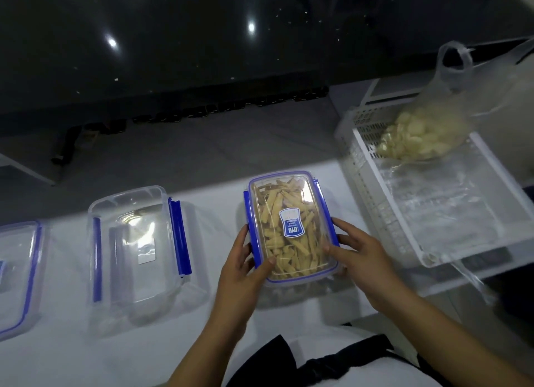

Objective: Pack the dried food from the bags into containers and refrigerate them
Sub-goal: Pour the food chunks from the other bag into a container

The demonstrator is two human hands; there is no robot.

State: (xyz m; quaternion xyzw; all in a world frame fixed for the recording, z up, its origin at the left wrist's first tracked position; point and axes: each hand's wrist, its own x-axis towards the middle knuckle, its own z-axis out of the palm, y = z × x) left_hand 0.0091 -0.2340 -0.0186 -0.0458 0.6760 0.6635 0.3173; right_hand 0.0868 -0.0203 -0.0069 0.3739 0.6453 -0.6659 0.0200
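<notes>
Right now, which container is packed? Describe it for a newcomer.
On the white table, left of the white slatted basket, stands a clear rectangular blue-clipped plastic box, gripped by the left hand and right hand. Only it holds tan dried strips.

1. A clear lidded container (290, 227) is edged with blue clips and rim, and tan-yellow dried strips (289, 242) are seen inside.
2. A blue-and-white label (291, 223) is carried on its lid.
3. An empty clear container (138, 242) is trimmed in blue.
4. A white slotted basket (433, 190) is filled with a translucent bag (427, 132) of pale cream pieces.
5. The table (72, 357) is seen as white.
</notes>
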